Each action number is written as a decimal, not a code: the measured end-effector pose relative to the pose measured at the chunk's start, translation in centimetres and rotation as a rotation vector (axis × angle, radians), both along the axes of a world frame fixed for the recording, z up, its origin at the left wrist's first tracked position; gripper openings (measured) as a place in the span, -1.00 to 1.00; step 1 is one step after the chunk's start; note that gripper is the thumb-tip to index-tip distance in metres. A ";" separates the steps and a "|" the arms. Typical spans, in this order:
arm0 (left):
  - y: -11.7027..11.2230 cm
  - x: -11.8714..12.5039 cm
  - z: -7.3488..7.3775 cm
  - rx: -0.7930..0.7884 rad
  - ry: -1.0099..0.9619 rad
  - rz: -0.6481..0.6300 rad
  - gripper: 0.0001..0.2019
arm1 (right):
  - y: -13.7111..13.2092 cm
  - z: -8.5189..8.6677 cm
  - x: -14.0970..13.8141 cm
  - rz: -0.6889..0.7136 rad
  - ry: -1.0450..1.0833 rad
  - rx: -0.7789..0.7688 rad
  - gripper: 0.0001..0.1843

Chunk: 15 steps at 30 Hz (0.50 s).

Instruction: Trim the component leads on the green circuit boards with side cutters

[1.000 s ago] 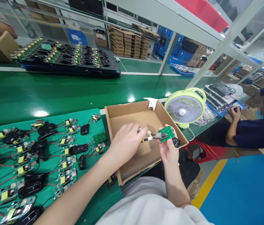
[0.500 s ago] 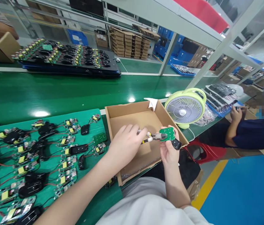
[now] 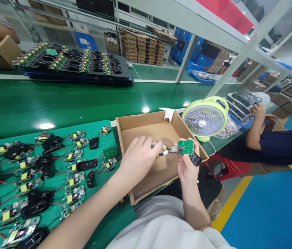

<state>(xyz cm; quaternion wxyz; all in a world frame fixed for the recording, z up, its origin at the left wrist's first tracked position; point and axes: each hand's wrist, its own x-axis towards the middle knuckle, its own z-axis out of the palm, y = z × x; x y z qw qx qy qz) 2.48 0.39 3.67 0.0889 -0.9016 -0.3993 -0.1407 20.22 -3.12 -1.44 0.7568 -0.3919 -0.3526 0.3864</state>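
My left hand (image 3: 138, 161) is closed round the handles of small cutting pliers (image 3: 170, 149), whose jaws touch the edge of a green circuit board (image 3: 186, 146). My right hand (image 3: 186, 166) grips that board from below, along with a black plastic part (image 3: 195, 159) hanging off it. Both hands hover over an open cardboard box (image 3: 146, 121) at the edge of the bench.
To the left a green mat (image 3: 57, 128) carries several circuit boards wired to black housings. A green conveyor belt (image 3: 83, 100) runs behind, with a black tray of boards (image 3: 73, 64). A green desk fan (image 3: 205, 119) stands right of the box. A seated person (image 3: 278, 147) works at right.
My right hand has tilted the green board slightly more upright against the pliers. The seated person at right has raised a hand toward the blue tray.
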 end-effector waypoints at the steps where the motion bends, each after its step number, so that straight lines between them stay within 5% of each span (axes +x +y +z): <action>1: 0.0 0.0 0.0 -0.003 -0.002 -0.001 -0.66 | 0.0 0.0 0.0 0.000 -0.001 0.001 -0.33; 15: 0.0 0.1 0.1 -0.032 0.023 -0.005 -0.71 | -0.1 0.0 -0.1 0.017 0.013 0.074 -0.43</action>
